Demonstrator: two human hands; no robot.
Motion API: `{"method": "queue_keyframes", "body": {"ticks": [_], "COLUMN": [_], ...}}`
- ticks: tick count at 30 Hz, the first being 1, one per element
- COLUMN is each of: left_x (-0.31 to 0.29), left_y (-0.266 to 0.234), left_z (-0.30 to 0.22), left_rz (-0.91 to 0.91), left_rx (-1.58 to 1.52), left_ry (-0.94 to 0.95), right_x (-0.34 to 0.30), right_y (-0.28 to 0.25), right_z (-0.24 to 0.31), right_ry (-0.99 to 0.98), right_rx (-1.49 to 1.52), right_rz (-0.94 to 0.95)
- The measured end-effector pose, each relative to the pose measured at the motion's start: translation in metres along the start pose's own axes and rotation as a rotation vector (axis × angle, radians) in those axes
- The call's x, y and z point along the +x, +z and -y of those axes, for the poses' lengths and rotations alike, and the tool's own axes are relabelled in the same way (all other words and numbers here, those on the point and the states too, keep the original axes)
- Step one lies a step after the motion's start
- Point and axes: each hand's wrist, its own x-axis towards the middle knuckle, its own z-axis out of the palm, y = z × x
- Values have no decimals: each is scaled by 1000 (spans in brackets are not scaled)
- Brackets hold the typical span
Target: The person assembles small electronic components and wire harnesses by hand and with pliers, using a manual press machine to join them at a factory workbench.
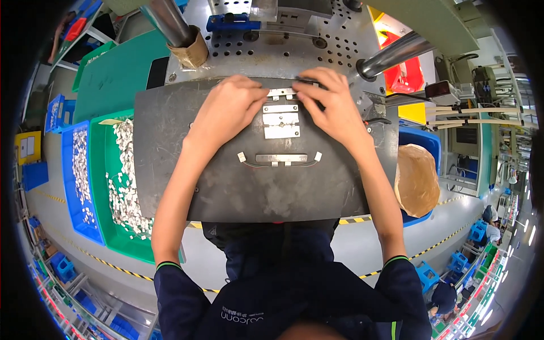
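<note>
A small silver metal bar (281, 92) with white pieces along its near edge lies across the far side of the dark work plate (226, 192). My left hand (226, 107) is closed, thumb and fingertips pinched at the bar's left end. At its right end, the curled fingers of my right hand (331, 102) close on it, slightly blurred. Just nearer sits a silver metal block (281, 123) with screws, between my hands. Closer to me rests a second metal bar (281, 158) with thin wires leading to a white connector (242, 156) on the left and another on the right.
A green bin (105, 190) and a blue bin (69, 181) of small white parts stand at the left. On the right, a blue bin (433, 148) holds a brown bag (416, 180). Beyond the plate, steel posts (396, 54) rise from a perforated machine bed (283, 56).
</note>
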Motion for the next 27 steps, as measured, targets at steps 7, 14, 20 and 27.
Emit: {"method": "queue_keyframes", "body": {"ticks": [7, 14, 20, 27], "left_x": [-3, -20, -39, -46], "left_y": [17, 6, 18, 18], "left_z": [11, -20, -14, -10], "left_rz": [23, -64, -58, -56], "left_rx": [27, -546, -713, -586], "left_ry": [53, -228, -237, -217], "right_x": [-9, -26, -47, -45], "right_y": [16, 0, 9, 12], "right_z": [-12, 16, 0, 5], "right_ry": [-51, 237, 325, 276], "right_rx": [-100, 418, 744, 674], "right_rz": [118, 60, 139, 108]}}
